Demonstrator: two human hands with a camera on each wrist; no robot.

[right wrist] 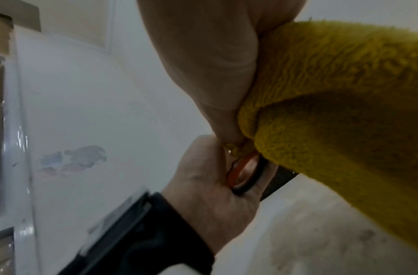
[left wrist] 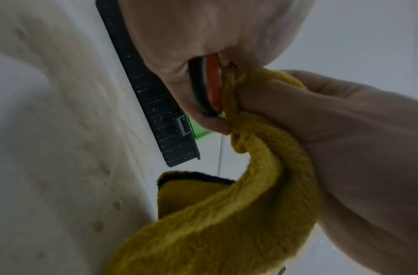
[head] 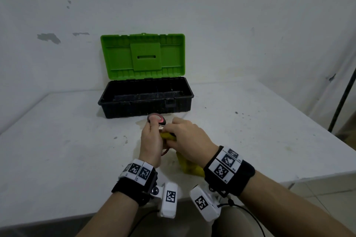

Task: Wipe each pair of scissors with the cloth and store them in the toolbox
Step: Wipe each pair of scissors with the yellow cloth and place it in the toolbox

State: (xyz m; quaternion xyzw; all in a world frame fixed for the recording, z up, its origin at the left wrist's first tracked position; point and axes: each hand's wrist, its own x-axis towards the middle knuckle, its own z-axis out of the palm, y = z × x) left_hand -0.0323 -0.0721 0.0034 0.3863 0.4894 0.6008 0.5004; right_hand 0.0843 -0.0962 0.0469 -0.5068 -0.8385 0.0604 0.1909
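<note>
My left hand (head: 151, 136) grips a pair of scissors (head: 157, 118) by their black and red-orange handles (left wrist: 209, 87), just in front of the toolbox. My right hand (head: 187, 138) holds a yellow cloth (head: 189, 165) bunched round the scissors next to the left hand; the blades are hidden inside the cloth (right wrist: 339, 96) and the hands. The cloth's loose end hangs down to the table. The toolbox (head: 145, 100) is black with a green lid (head: 142, 56) standing open, and its inside looks dark and bare.
The white table (head: 57, 150) is stained and ends at a near edge below my wrists. A white wall stands right behind the toolbox. A dark pole (head: 342, 98) rises past the table's right side.
</note>
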